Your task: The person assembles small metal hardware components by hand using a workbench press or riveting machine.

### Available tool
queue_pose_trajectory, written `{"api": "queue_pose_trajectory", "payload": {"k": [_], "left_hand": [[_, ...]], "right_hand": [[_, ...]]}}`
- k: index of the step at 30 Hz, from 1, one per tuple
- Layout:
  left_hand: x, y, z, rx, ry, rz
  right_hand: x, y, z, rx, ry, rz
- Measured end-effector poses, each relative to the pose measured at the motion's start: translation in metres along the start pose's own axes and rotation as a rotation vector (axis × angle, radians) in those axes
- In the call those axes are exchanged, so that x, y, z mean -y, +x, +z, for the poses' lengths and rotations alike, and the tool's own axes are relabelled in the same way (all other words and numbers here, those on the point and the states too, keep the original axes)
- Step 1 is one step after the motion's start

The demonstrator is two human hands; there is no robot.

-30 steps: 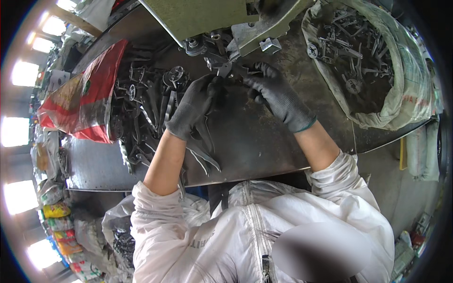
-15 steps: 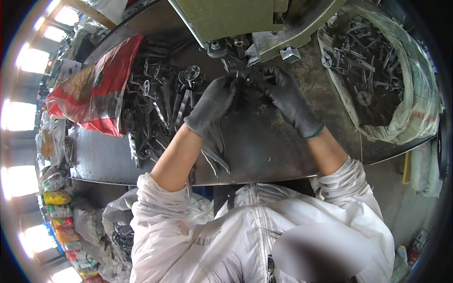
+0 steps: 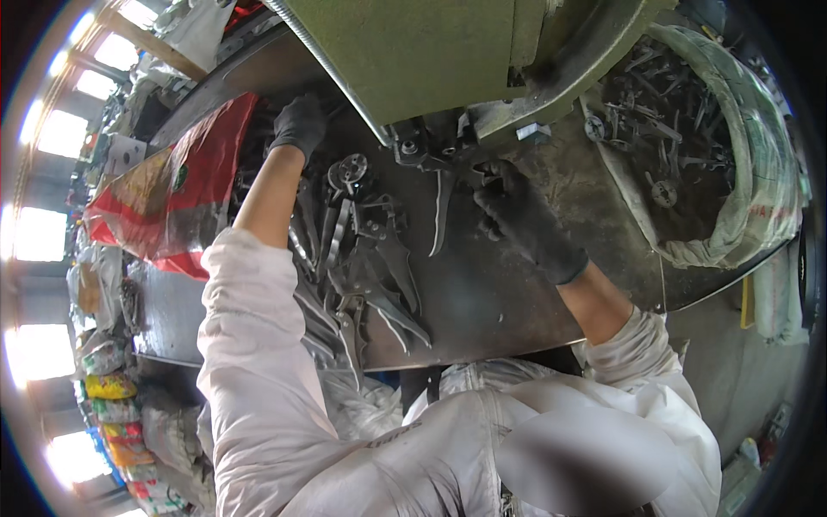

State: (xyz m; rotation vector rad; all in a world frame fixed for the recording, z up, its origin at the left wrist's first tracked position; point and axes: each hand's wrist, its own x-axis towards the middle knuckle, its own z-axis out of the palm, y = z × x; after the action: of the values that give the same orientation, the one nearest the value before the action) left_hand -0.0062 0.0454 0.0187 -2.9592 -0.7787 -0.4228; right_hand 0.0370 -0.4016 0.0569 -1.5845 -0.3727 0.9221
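Observation:
My left hand (image 3: pixel 299 127), in a dark glove, reaches to the far left over a pile of metal lever-like parts (image 3: pixel 396 267); its fingers are hidden beneath it. A curved metal handle (image 3: pixel 441 215) hangs from below the head of a green machine (image 3: pixel 439 65). Just right of that handle, and apart from it, is my right hand (image 3: pixel 527 215), also gloved. Its fingers are curled; whether something small is pinched in them I cannot make out. A round metal disc with holes (image 3: pixel 351 170) stands up among the pile.
A red printed bag (image 3: pixel 185 177) lies left of the pile. To the right, an open pale sack (image 3: pixel 732 172) holds several metal parts. A small block (image 3: pixel 534 132) sits by the machine's base. The metal table (image 3: pixel 482 319) ends close before my body.
My left hand has left the machine and moved far left to the pile. The right hand has drawn back slightly toward me. The handle now shows under the machine's head.

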Motion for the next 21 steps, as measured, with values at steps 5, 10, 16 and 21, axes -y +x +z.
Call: {"api": "queue_pose_trajectory", "payload": {"k": [5, 10, 16, 21], "left_hand": [[0.077, 0.009, 0.051, 0.001, 0.107, 0.071], [0.004, 0.007, -0.015, -0.098, -0.297, 0.106], [-0.040, -0.101, -0.173, -0.562, -0.449, 0.181], [-0.121, -0.195, -0.186, -0.228, -0.915, 0.267]], "right_hand": [[0.022, -0.017, 0.009, 0.037, -0.003, 0.006], [-0.014, -0.004, -0.019, -0.036, -0.086, 0.162], [-0.013, -0.015, -0.010, 0.059, -0.037, -0.053], [-0.012, -0.023, 0.009, 0.001, 0.060, 0.013]]}}
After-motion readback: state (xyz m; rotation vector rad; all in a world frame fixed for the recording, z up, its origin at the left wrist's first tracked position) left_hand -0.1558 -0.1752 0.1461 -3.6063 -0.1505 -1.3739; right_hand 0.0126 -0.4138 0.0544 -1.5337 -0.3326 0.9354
